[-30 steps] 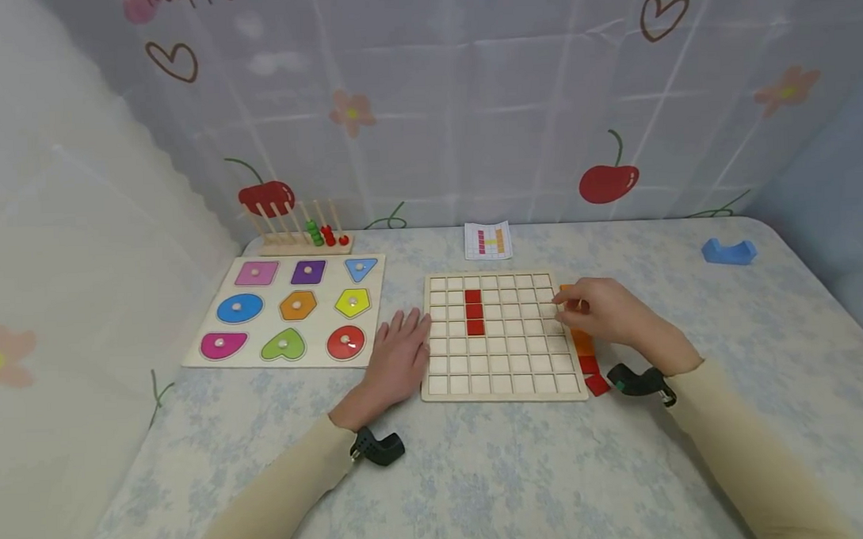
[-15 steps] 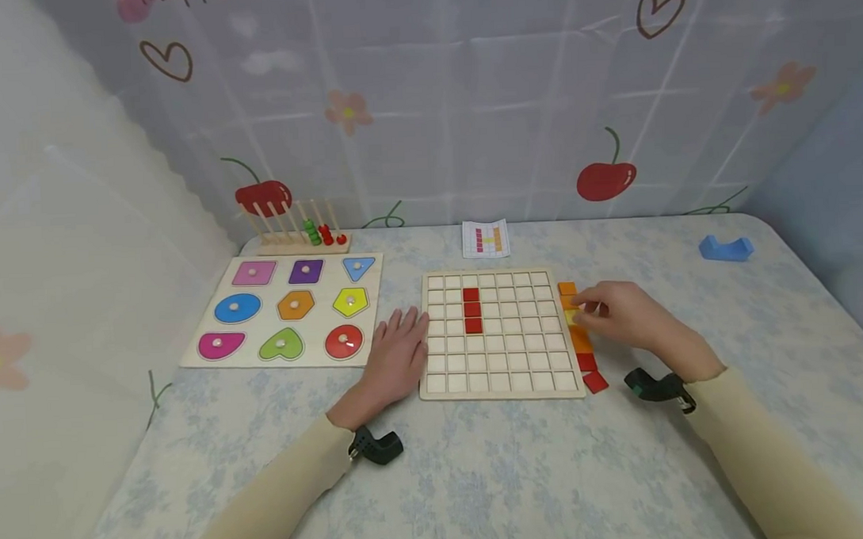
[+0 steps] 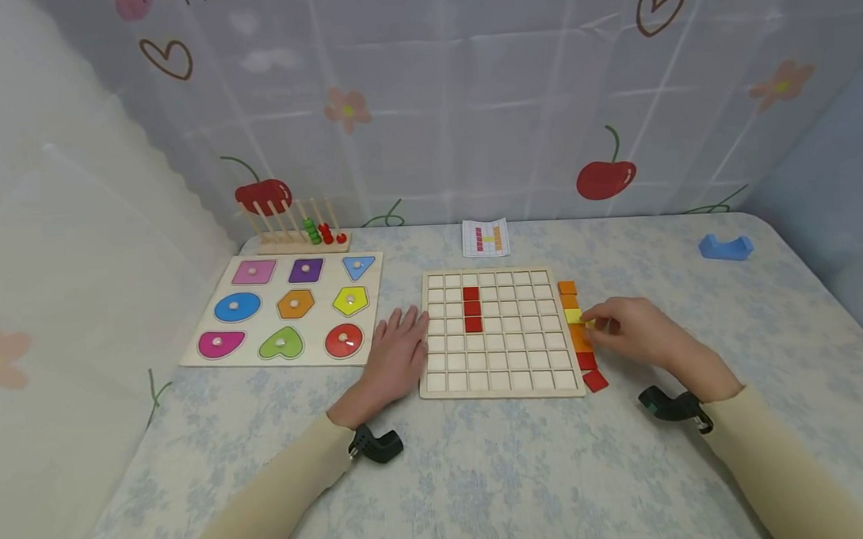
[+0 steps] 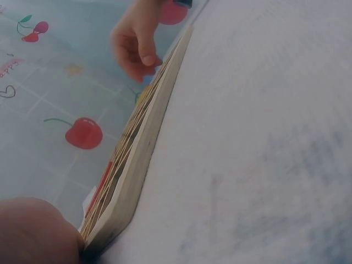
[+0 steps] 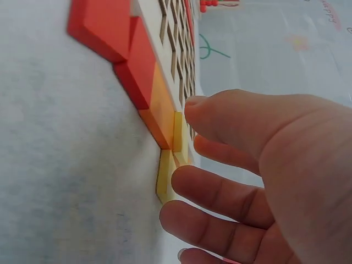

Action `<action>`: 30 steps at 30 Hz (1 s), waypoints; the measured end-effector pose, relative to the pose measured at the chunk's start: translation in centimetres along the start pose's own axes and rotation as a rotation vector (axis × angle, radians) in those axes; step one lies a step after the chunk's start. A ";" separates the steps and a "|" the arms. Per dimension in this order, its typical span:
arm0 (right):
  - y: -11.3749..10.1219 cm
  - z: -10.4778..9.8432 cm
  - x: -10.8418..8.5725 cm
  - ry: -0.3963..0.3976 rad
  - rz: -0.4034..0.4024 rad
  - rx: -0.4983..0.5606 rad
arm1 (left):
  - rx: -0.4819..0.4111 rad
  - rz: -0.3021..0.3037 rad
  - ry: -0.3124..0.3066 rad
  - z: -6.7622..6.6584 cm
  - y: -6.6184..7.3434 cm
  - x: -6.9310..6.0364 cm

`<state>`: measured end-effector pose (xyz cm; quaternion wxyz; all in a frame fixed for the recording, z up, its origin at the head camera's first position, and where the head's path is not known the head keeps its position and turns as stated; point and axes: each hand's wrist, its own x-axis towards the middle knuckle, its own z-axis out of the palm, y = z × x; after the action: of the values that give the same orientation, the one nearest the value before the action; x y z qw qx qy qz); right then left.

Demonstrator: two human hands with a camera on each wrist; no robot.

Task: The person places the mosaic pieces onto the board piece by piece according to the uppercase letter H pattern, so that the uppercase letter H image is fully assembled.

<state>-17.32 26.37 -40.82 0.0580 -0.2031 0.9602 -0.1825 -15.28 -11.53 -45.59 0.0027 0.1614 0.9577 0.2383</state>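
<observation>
A pale wooden grid board [image 3: 500,394] lies on the table, three red tiles [image 3: 472,308] standing in one of its columns. My left hand [image 3: 395,354] lies flat, fingers straight, its fingertips against the board's left edge. Along the right edge runs a row of loose tiles: orange tiles [image 3: 567,288], a yellow tile [image 3: 573,316] and red tiles [image 3: 595,381]. My right hand [image 3: 630,334] is beside this row, its thumb and index finger pinching a second yellow tile [image 5: 179,135]. Part of that tile is hidden by the fingers.
Left of the board lies a shape puzzle [image 3: 228,360] with knobbed pieces. Behind it stands a peg counter [image 3: 302,244] with green and red beads. A printed pattern card [image 3: 485,238] lies beyond the board, and a blue curved block [image 3: 726,248] sits far right.
My right hand has moved from the board's right edge outward and toward me along the tile row, uncovering the upper orange tiles and a yellow one. My left hand stays put.
</observation>
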 end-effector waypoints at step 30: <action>-0.5 1.1 -3.9 -0.056 -0.167 0.139 | 0.018 -0.009 -0.015 -0.2 0.0 0.0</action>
<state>-13.34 27.17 -41.48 0.0833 -0.2831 0.9229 -0.2472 -15.32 -11.57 -45.41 0.0095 0.1591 0.9604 0.2285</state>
